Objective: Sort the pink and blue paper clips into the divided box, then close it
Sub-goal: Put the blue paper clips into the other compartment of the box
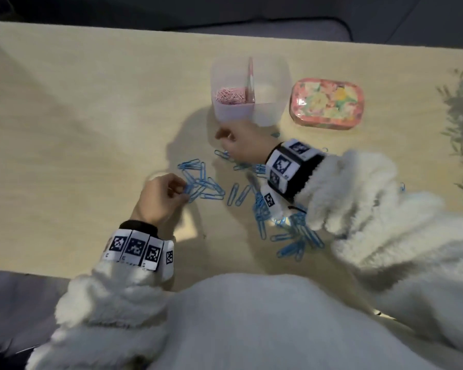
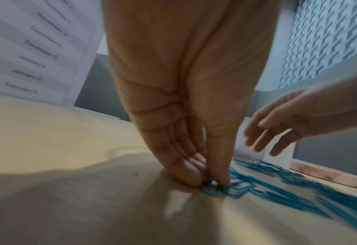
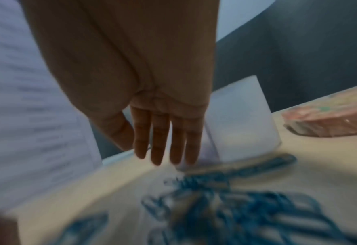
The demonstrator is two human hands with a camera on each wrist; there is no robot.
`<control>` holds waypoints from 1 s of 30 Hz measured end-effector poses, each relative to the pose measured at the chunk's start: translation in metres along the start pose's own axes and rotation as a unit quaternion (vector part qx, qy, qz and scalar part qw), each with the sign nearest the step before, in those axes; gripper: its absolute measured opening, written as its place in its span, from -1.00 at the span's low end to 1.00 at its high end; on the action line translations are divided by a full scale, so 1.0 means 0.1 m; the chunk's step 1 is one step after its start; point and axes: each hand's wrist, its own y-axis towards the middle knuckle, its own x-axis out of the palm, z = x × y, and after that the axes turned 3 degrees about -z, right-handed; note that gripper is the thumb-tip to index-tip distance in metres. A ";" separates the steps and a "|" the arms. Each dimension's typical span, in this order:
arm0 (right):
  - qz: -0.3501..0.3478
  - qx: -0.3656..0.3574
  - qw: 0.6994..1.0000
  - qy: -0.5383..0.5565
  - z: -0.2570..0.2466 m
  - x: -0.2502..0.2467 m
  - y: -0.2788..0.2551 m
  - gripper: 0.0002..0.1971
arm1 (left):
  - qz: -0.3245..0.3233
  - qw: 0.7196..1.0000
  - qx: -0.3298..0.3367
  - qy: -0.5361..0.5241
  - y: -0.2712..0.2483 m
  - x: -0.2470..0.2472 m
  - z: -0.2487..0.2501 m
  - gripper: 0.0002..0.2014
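The clear divided box [image 1: 275, 76] stands open at the table's far middle, with pink paper clips [image 1: 231, 96] heaped in its left compartment. Blue paper clips [image 1: 206, 186] lie scattered in front of it, with a thicker pile [image 1: 292, 231] under my right forearm. My left hand [image 1: 182, 192] pinches a few blue clips [image 2: 212, 189] between thumb and fingertips against the table. My right hand [image 1: 225, 140] hovers just in front of the box [image 3: 242, 119], fingers [image 3: 156, 149] straight and relaxed, holding nothing. That view is blurred.
The floral pink lid [image 1: 328, 102] lies flat to the right of the box. The table's [image 1: 64, 129] left half is bare wood. White printed sheets [image 2: 37, 49] stand beyond the far edge. My fleece sleeves cover the near right of the table.
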 end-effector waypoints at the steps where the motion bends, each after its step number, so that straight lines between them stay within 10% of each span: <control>1: -0.018 0.014 0.997 -0.074 0.06 0.12 0.01 -0.68 | -0.008 1.000 0.018 0.008 0.02 0.04 0.04 -0.80; 9: -0.006 -0.101 0.978 -0.180 0.41 0.58 -0.48 -0.69 | 0.017 0.988 0.037 0.150 0.08 0.11 0.13 -0.21; 15: 0.145 0.039 0.989 -0.016 0.86 0.07 -0.53 -0.75 | -0.039 0.993 0.070 0.082 0.09 0.31 0.40 -0.55; 24: -0.005 -0.017 0.982 -0.188 0.73 0.38 -0.76 -0.18 | -0.110 0.960 0.124 0.224 0.16 0.39 0.61 -0.29; 30: 0.018 0.011 0.981 -0.191 0.54 0.46 -0.73 -0.50 | -0.122 0.968 0.136 0.173 0.17 0.53 0.79 -0.58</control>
